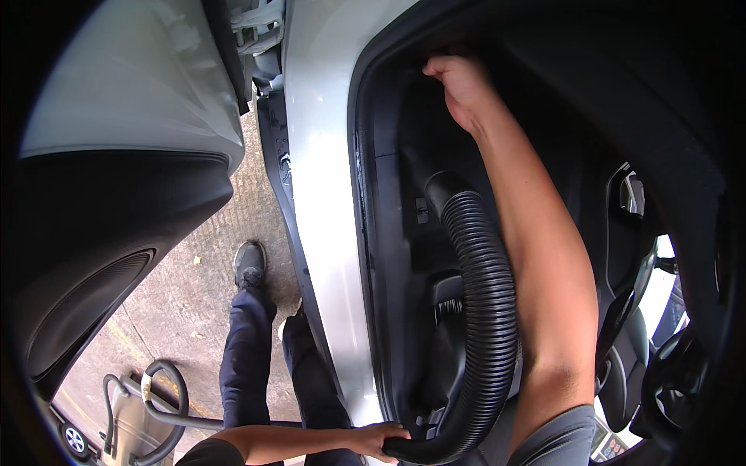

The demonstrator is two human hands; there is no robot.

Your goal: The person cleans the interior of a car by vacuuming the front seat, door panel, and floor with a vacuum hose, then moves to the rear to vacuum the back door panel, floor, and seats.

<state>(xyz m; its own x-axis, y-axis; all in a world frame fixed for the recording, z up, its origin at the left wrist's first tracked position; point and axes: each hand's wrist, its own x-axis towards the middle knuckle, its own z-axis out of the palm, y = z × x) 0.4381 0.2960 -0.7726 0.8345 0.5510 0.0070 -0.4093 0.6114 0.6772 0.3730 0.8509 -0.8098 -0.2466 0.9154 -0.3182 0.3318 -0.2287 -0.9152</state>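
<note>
My left hand [377, 441] is closed around the lower end of a black corrugated vacuum hose [486, 314]. The hose curves up over the doorway side of a dark car interior and ends in a smooth black cuff [451, 191] above the floor area. Deep in the footwell, my right hand [463, 87] reaches to the dark far end, fingers curled and partly in shadow. Whether it holds anything there is too dark to see. My right forearm runs alongside the hose.
The light-coloured door sill [326, 221] runs between the interior and the concrete ground [192, 297]. An open car door [122, 192] stands to the left. At lower left, a looped hose [180, 390] lies by a vacuum-like unit, with a car wheel [74, 440] beyond.
</note>
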